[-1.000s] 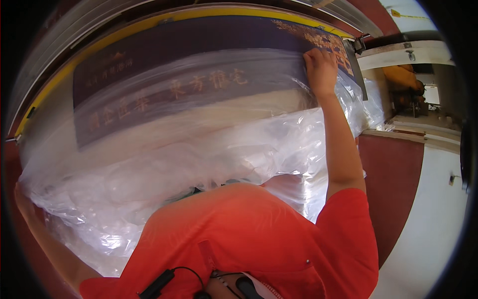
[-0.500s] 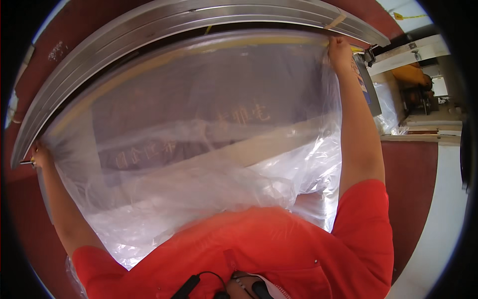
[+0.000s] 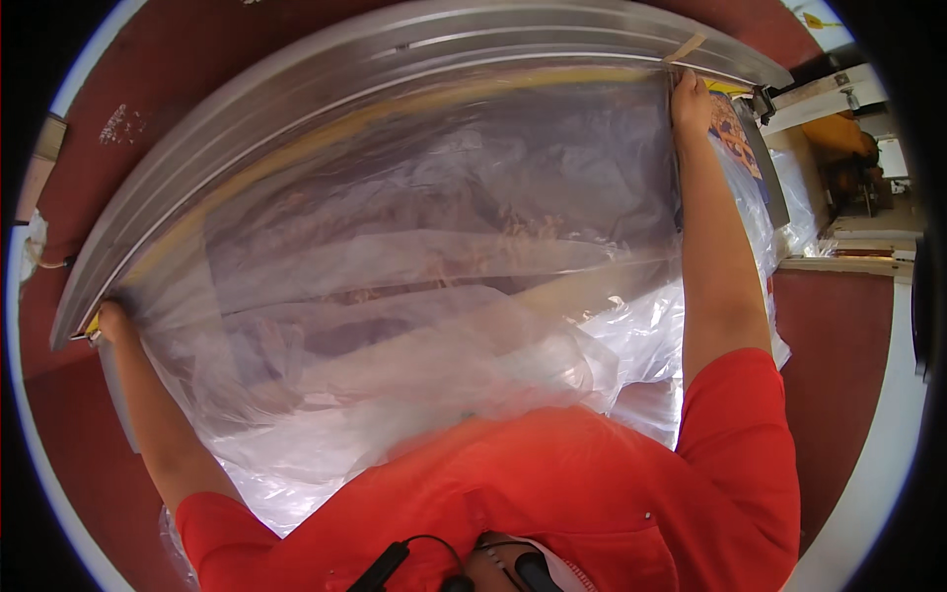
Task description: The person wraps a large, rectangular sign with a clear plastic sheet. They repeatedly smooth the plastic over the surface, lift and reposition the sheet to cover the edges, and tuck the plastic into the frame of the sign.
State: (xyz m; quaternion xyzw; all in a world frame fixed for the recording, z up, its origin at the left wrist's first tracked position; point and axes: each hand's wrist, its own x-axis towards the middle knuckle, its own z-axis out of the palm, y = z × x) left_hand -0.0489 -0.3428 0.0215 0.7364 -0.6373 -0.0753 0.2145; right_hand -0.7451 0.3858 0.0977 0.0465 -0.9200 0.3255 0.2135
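Observation:
A wide sheet of clear plastic film (image 3: 444,197) stretches between my two hands, its far edge lying along a long silver metal bar (image 3: 493,35). My left hand (image 3: 115,321) is closed on the film's left corner, at the bar's left end. My right hand (image 3: 691,104) pinches the right corner just below the bar, near a strip of tan tape (image 3: 686,47). A yellow band (image 3: 395,107) runs beneath the film along the bar. A dark printed panel shows through the wrinkled film, which falls in loose folds toward my red shirt.
Past my right hand is a patterned orange and blue piece (image 3: 735,138) beside a grey plate (image 3: 774,183). More clear plastic (image 3: 794,202) lies farther right, by a white frame bar (image 3: 819,102). Dark red floor (image 3: 834,395) surrounds the work.
The dark gap between the metal bar and the film's far edge has narrowed. The film has become more wrinkled. Both hands keep hold of the corners while the whole view shifts slightly.

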